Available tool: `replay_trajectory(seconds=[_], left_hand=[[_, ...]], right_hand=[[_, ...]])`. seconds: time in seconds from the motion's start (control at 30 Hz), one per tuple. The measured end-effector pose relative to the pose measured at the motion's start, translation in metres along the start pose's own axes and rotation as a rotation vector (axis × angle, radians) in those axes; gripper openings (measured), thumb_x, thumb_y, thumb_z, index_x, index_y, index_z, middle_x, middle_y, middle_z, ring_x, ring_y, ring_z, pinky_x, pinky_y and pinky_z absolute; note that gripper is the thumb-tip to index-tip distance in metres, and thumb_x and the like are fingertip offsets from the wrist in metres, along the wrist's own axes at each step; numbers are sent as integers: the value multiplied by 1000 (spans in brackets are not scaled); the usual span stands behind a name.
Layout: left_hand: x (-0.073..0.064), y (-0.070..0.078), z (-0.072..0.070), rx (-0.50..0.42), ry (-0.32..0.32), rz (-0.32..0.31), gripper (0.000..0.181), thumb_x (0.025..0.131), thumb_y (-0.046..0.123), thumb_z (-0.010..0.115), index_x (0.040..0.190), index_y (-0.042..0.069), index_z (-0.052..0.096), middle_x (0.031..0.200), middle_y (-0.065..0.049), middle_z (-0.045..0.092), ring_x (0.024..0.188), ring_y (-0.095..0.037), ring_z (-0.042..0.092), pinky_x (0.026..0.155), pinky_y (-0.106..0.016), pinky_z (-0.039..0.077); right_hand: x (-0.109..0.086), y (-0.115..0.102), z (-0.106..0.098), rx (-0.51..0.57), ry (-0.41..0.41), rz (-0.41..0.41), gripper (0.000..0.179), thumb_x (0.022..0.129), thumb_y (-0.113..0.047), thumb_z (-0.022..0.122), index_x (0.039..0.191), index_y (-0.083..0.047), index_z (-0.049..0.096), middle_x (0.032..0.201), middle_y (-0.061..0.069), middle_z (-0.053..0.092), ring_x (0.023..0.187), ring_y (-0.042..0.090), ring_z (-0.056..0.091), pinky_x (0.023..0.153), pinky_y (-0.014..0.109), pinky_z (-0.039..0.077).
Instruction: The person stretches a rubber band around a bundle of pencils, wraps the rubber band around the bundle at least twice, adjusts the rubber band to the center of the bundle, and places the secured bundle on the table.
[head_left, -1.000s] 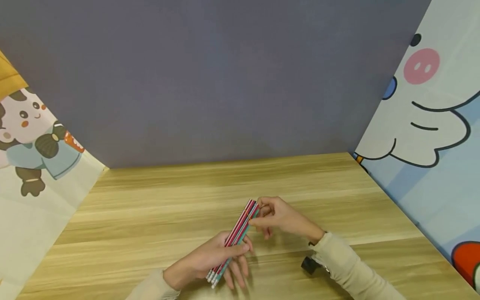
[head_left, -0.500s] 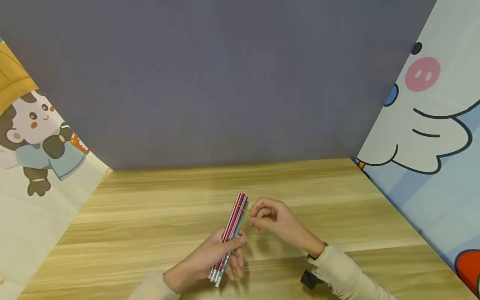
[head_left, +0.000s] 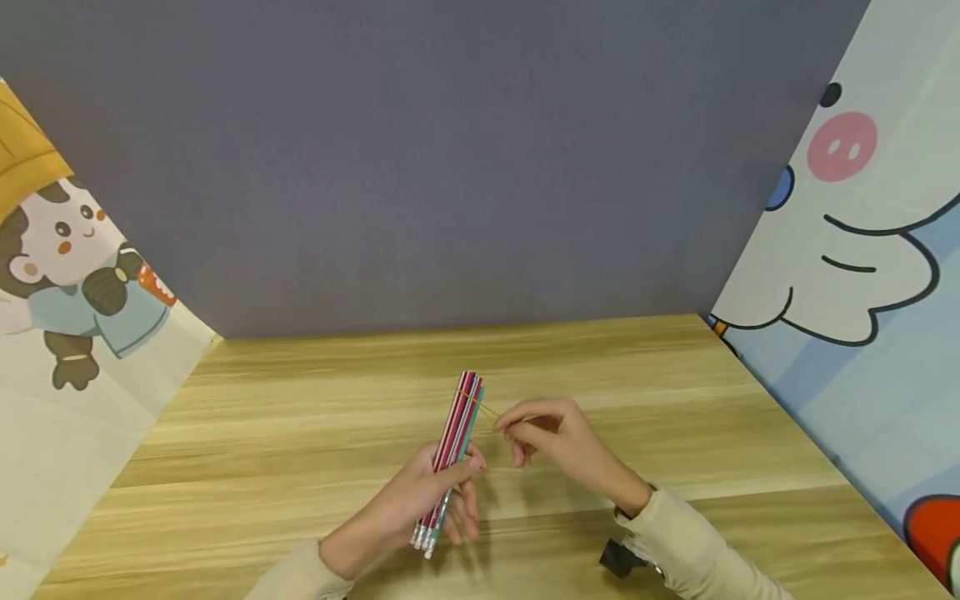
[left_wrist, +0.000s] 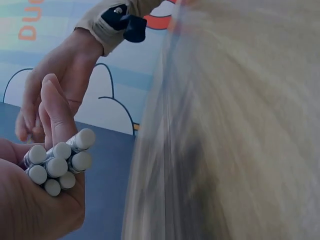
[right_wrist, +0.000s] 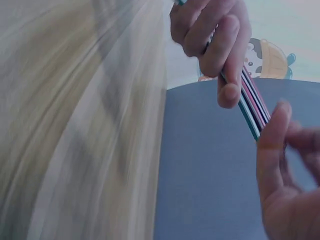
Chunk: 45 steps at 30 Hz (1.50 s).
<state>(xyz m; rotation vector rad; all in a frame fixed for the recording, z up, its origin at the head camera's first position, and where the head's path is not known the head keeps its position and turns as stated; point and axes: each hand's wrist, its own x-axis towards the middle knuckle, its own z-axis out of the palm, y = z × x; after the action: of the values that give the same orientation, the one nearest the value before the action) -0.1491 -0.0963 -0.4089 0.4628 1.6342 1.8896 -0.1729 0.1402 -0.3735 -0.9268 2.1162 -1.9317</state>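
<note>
In the head view my left hand (head_left: 420,496) grips a bundle of striped pencils (head_left: 459,421) round its lower half, the bundle tilted slightly right at the top. The white eraser ends (left_wrist: 56,166) of several pencils poke out toward the camera in the left wrist view. A thin yellow rubber band (head_left: 486,409) goes round the pencils near their upper end. My right hand (head_left: 558,433) pinches that band between thumb and forefinger and stretches it out to the right. In the right wrist view the right fingers hide part of the pencils' ends.
Beneath the hands lies a wood-grain table (head_left: 300,400). A grey panel (head_left: 450,167) rises behind it, with cartoon-printed walls on both sides. A small black device (head_left: 618,558) is fixed at the right sleeve.
The pencil bundle and left hand have shifted left and slightly up. My right hand, earlier against the pencils, now stands apart from them with the rubber band drawn out.
</note>
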Motion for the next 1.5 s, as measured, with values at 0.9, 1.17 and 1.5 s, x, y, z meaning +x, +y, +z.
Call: replay_trajectory(seconds=[0.9,1.17,1.5], left_hand=[[-7,-4,5,428,-277,82,20,105,15,50,107,-3,57,61,-13,64,40,-11,61,29,-51,46],[-14,-6,5,531,-233,-17,14,104,16,53,101,3,58,54,-3,61,34,-5,54,27,-33,45],[-18,-9,6,699,-138,-43,11,103,9,52,93,8,56,46,2,55,31,-4,50,27,-31,46]], right_hand=[[-1,4,-26,-372,-335,260,17,80,-27,86,88,-16,76,63,-7,55,50,2,38,45,18,34],[-8,-13,-7,-919,-305,84,26,74,-31,89,92,-19,75,83,-11,63,67,-1,51,56,17,47],[-23,-13,29,-1392,-173,-156,22,73,-21,86,71,-18,64,69,-6,52,49,3,42,40,19,30]])
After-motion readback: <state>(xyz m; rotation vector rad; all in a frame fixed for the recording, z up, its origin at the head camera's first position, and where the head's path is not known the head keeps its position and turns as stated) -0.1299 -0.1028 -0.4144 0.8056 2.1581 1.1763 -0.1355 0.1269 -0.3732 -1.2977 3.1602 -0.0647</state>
